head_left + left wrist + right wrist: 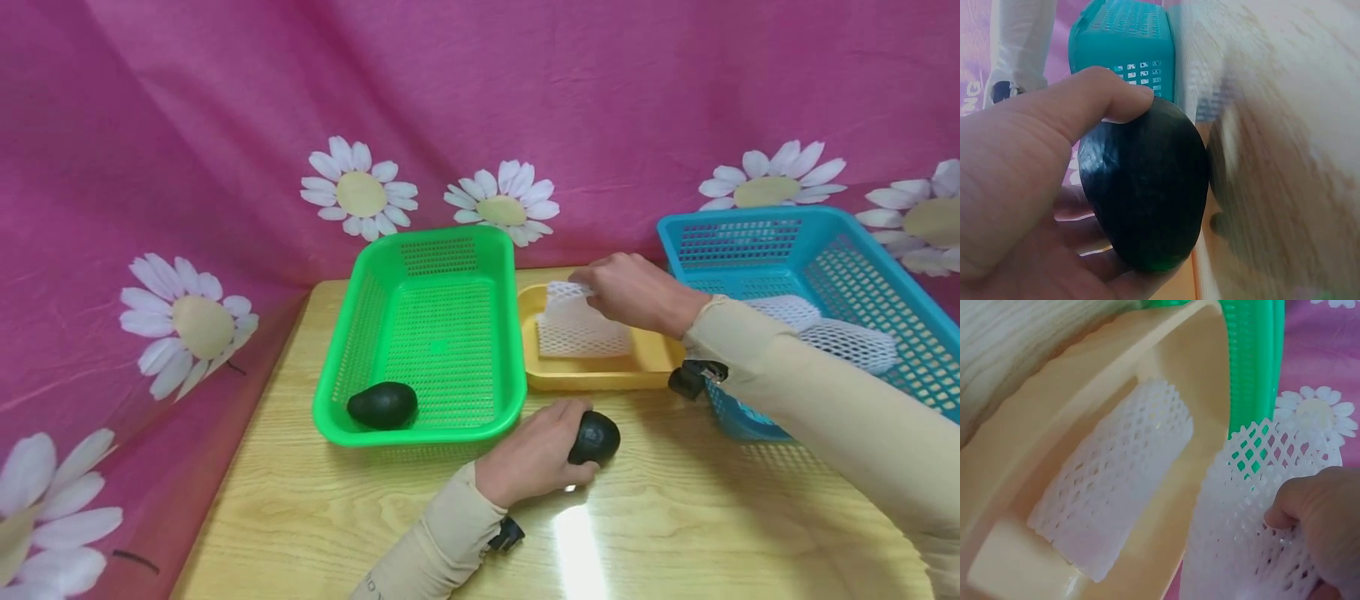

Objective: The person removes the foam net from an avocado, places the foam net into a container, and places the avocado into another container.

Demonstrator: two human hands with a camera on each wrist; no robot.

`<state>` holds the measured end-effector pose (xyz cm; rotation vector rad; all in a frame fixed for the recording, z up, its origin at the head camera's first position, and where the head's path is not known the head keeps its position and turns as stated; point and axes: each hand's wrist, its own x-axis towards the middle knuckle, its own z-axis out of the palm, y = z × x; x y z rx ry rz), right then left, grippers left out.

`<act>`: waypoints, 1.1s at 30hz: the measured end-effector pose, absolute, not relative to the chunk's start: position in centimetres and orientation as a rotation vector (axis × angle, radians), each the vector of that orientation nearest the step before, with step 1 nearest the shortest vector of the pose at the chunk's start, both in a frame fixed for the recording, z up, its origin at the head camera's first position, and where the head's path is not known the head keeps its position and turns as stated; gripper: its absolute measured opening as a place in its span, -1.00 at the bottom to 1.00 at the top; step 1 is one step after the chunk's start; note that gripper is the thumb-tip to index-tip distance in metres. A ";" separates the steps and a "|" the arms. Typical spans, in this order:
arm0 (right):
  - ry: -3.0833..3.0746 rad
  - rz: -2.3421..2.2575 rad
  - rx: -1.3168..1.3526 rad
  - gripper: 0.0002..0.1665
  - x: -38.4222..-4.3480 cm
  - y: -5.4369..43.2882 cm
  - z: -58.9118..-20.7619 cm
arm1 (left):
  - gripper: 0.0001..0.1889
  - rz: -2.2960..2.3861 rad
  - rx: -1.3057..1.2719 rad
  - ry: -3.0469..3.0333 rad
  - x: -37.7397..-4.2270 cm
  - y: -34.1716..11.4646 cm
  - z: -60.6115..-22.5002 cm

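Left grip curls round avocado, tabletop just below, likely to steady it; right grip pinches net, tray underneath, probably lightly since it's soft.

Beige sleeves, black wrist devices, apparently lettering

1 dark oval object is gripped by the left hand, the thumb placed at its upper edge, the fingers partly hidden behind it. 1 teal basket is seen beyond, the wood-grained table at right.
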<state>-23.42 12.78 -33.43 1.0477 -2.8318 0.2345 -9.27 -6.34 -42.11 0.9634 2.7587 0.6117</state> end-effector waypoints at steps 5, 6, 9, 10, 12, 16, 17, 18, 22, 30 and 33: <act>-2.862 0.200 1.031 -0.64 -24.3 12.5 -33.9 | -0.27 0.600 0.965 2.758 -9.3 -6.2 -42.0; -2.867 0.185 1.027 -0.64 -24.5 12.5 -34.0 | -0.27 0.599 0.966 2.758 -9.3 -6.1 -42.0; -2.876 0.145 1.017 -0.65 -25.0 12.5 -34.3 | -0.27 0.591 0.976 2.758 -9.3 -5.9 -42.0; -2.875 0.132 1.015 -0.66 -25.2 12.6 -34.4 | -0.27 0.588 0.977 2.757 -9.3 -5.9 -42.0; -2.878 0.114 1.008 -0.66 -25.5 12.7 -34.6 | -0.28 0.584 0.980 2.756 -9.3 -5.8 -42.0; -2.888 0.108 1.002 -0.65 -25.9 12.8 -34.8 | -0.29 0.578 0.974 2.756 -9.3 -5.8 -41.9; -2.891 0.112 1.003 -0.65 -26.0 12.9 -34.9 | -0.28 0.574 0.973 2.757 -9.3 -5.8 -41.9; -2.896 0.120 1.006 -0.64 -26.1 12.8 -34.9 | -0.28 0.572 0.972 2.758 -9.3 -5.8 -41.9; -2.914 0.136 1.020 -0.66 -26.2 12.8 -35.3 | -0.27 0.568 0.970 2.753 -9.2 -5.9 -41.7; -2.948 0.116 1.132 -0.69 -26.2 12.5 -36.5 | -0.28 0.569 0.969 2.757 -9.3 -6.2 -42.0; -2.959 0.135 1.180 -0.68 -26.2 12.4 -36.9 | -0.28 0.581 0.960 2.758 -9.4 -6.4 -42.1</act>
